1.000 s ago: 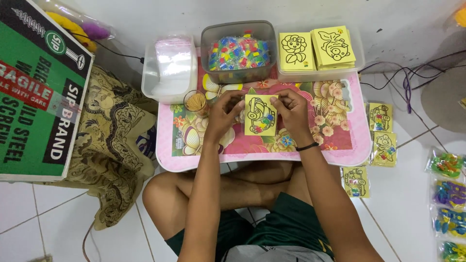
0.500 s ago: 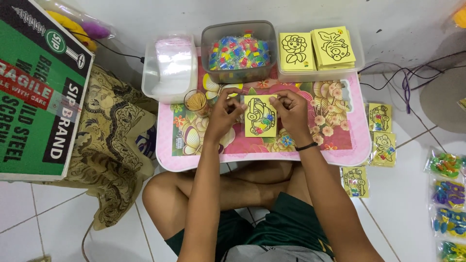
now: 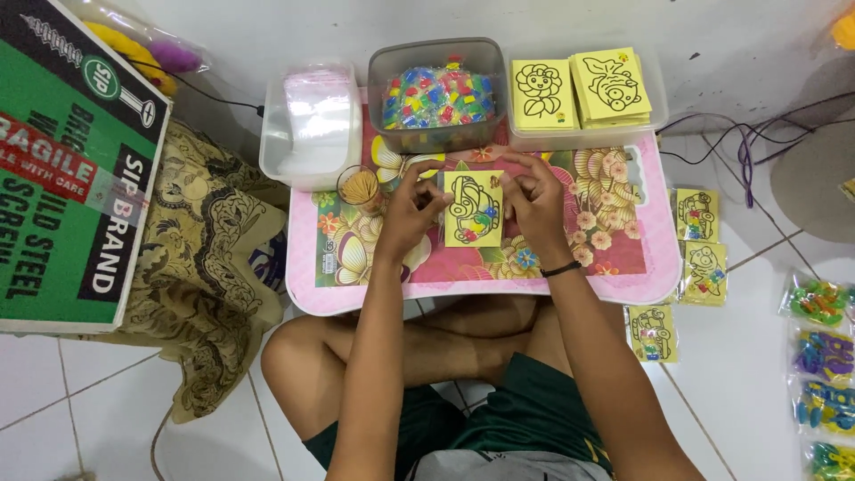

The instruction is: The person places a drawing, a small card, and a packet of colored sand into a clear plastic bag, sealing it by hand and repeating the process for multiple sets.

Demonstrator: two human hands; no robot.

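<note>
Card (image 3: 473,208), yellow with a black car outline, sits mid-worktop (image 3: 641,281), held between both hands. A clear sleeve seems to wrap it, since I see glare along its edges, though I cannot be sure. A few small coloured bits lie inside near its lower right.

Left hand (image 3: 412,207): fingers curled closed on the card's left edge, thumb on top. Right hand (image 3: 533,198): fingers pinched at the top right corner, where a small tab or flap shows; whether they grip it or only press it I cannot tell. My reading: one hand steadies the card flat against the worktop while the other works the corner, so the card does not slide on the glossy floral surface.

Layout around the hands, all within easy reach at the far edge:
- grey bin (image 3: 436,93) of bright plastic pieces, straight ahead
- clear tub (image 3: 313,125) of plastic bags, left of the bin
- tray (image 3: 583,135) with two stacks of yellow cards, right of the bin
- small cup (image 3: 360,188) of toothpicks, just beside the left hand

On the floor to my right lie three packed cards (image 3: 697,242) and, farther out, coloured packets (image 3: 824,356) in a column, kept well apart from the worktop. Carton (image 3: 67,169) stands at left on a patterned cloth (image 3: 209,267)
</note>
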